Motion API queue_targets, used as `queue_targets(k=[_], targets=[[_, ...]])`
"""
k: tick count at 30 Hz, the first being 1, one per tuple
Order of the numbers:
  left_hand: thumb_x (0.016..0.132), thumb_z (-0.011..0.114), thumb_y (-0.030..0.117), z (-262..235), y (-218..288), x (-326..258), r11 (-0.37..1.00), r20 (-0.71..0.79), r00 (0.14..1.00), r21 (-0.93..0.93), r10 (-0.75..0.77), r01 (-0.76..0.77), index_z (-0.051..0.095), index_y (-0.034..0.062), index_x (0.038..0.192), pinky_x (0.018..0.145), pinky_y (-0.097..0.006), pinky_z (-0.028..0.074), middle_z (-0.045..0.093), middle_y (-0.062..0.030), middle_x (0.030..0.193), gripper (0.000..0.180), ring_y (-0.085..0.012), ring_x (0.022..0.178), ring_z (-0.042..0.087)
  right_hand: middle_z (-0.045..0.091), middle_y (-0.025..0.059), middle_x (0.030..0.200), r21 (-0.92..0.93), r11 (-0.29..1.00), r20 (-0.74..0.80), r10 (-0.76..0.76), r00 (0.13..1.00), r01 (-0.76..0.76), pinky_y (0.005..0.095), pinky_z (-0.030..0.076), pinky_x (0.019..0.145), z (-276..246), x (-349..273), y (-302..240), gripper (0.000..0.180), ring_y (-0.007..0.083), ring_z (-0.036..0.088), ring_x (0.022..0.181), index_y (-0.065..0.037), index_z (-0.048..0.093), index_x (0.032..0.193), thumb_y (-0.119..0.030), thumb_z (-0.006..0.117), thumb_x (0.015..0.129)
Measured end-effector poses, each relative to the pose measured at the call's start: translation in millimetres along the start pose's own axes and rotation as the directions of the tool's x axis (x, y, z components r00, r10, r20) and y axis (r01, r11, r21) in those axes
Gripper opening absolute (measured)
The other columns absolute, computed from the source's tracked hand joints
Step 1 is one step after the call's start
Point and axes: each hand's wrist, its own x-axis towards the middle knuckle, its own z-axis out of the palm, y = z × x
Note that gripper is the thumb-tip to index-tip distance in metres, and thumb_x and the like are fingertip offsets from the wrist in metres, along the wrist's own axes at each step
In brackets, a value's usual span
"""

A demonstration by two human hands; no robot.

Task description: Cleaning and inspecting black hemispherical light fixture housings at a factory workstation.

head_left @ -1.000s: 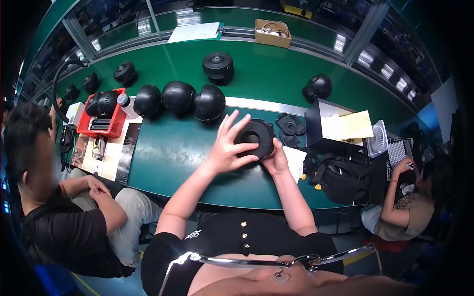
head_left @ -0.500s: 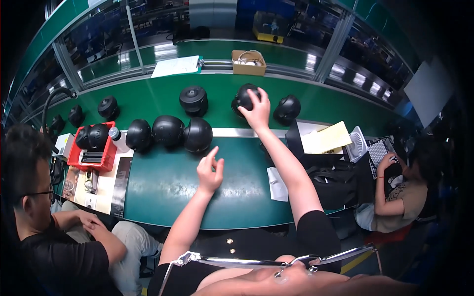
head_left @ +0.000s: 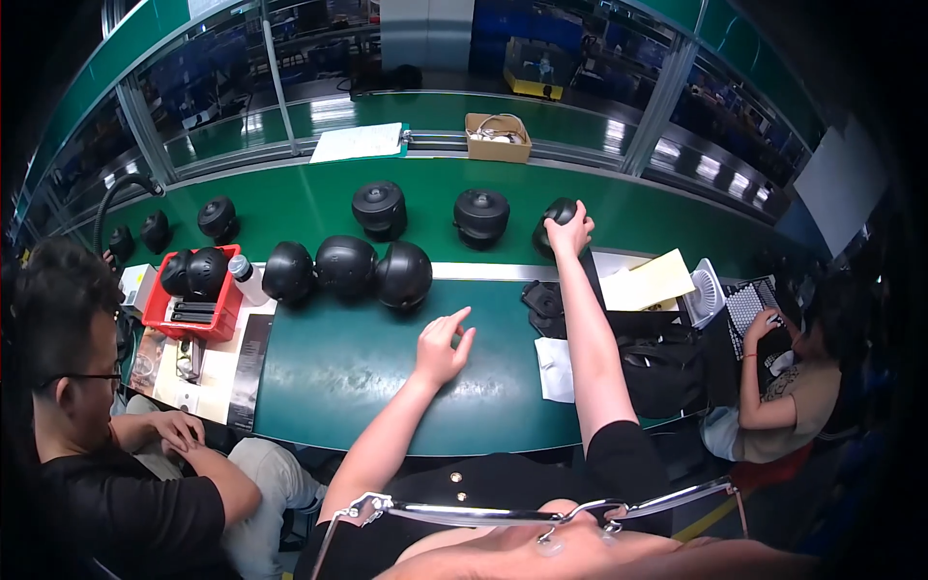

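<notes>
My right hand (head_left: 570, 228) reaches far across the green table (head_left: 338, 372) and grips a black round part (head_left: 553, 224) standing on the far green strip, to the right of two similar black round parts (head_left: 480, 215) (head_left: 379, 208). My left hand (head_left: 443, 343) hovers low over the near table, fingers apart, holding nothing. Three black dome-shaped shells (head_left: 346, 265) stand in a row to its upper left.
A red tray (head_left: 155, 311) with black parts and a small bottle (head_left: 246, 280) sit at left. A black pad (head_left: 543, 302), white sheet (head_left: 556, 369), yellow paper (head_left: 650, 282) and black bag (head_left: 662, 362) lie right. One person (head_left: 87, 454) sits left, another (head_left: 793, 377) types right. A cardboard box (head_left: 497, 137) is far back.
A second ago both hands held the black round part close to me. My right hand has carried it out to the far strip; my left hand let go and stays over the near table.
</notes>
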Motion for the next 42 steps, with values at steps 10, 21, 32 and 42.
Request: queue_targets(k=[10,21,32,42], targets=[[0.097,0.036,0.034,16.8,-11.0,6.4,0.674,-0.003,0.894,-0.657,-0.449,0.337,0.045,-0.0018,0.126,0.099,-0.032,0.034,0.053,-0.0149,0.121,0.047,-0.0218,0.114,0.049,0.047,0.0111,0.125,0.751,0.654,0.581,-0.585,0.566,-0.094,0.0323,0.032,0.1,-104.3,-159.9,7.3,0.07,0.0217,0.045,0.117,-0.002,0.041,0.129,-0.009,0.07,0.066],[0.096,0.027,0.047,19.2,-2.4,3.1,0.446,0.095,0.654,-0.656,-0.751,0.608,0.063,-0.0004,0.093,0.074,-0.024,0.045,0.062,-0.005,0.087,0.06,-0.0113,0.078,0.056,0.061,0.0076,0.101,0.667,0.682,0.638,-0.315,0.703,-0.3,0.0301,0.05,0.074,-99.1,-176.2,36.6,0.048,0.0117,0.058,0.093,-0.001,0.055,0.112,-0.043,0.053,0.088],[0.093,0.033,0.052,0.5,7.0,18.8,0.193,0.098,0.523,-0.859,-0.847,0.474,0.055,-0.0005,0.11,0.085,-0.031,0.047,0.061,-0.0109,0.104,0.059,-0.0189,0.093,0.06,0.061,0.0023,0.073,0.787,0.615,0.328,-0.343,0.881,-0.053,0.0206,0.047,0.063,-172.5,-171.3,23.3,0.014,0.0075,0.058,0.067,0.0,0.058,0.08,0.006,0.066,0.069],[0.093,0.032,0.052,12.9,22.5,-2.0,0.08,0.24,0.532,-0.857,-0.812,0.509,0.052,0.0031,0.115,0.086,-0.035,0.046,0.059,-0.01,0.111,0.057,-0.0206,0.097,0.058,0.062,0.0062,0.089,0.77,0.627,0.498,-0.472,0.728,-0.12,0.023,0.048,0.075,-141.7,-196.1,14.2,0.018,0.0112,0.061,0.081,0.001,0.061,0.092,0.003,0.065,0.075]])
